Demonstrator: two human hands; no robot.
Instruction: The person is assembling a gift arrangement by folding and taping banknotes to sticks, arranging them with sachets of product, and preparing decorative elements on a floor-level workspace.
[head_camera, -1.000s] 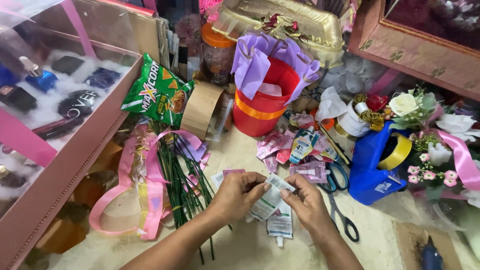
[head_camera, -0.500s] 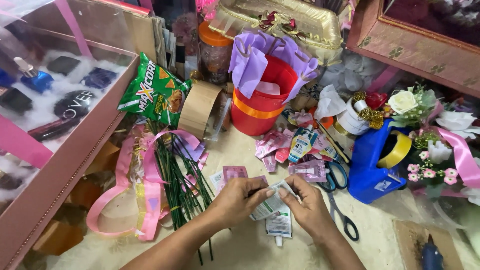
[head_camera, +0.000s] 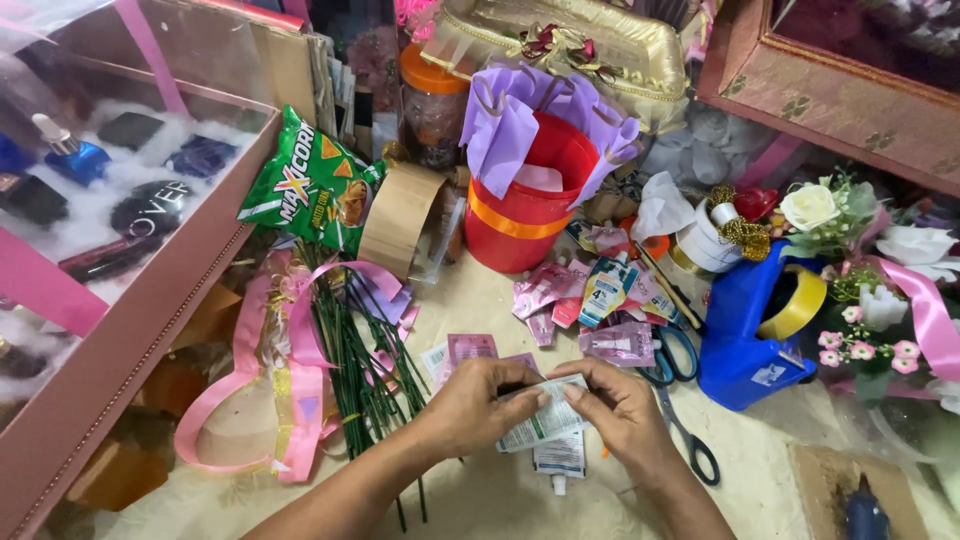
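Low in the middle of the head view, my left hand (head_camera: 482, 402) and my right hand (head_camera: 617, 410) both pinch a small white and green sachet (head_camera: 545, 424) between fingers and thumbs. A second white sachet with a small nozzle (head_camera: 560, 458) lies on the table just under it. Pink sachets (head_camera: 470, 350) lie just beyond my left hand. A bundle of dark green stems (head_camera: 358, 372) lies left of my left hand.
A red bucket with purple paper (head_camera: 522, 215) stands behind, near a loose pile of pink sachets (head_camera: 590, 300). Scissors (head_camera: 678, 400) and a blue tape dispenser (head_camera: 752, 335) sit to the right. Left are a pink display box (head_camera: 120, 330), pink ribbon (head_camera: 240, 380) and a green snack bag (head_camera: 310, 185).
Both hands stay on the sachet and have drawn a little closer together over it. The view has shifted slightly. Nothing else on the table has moved.
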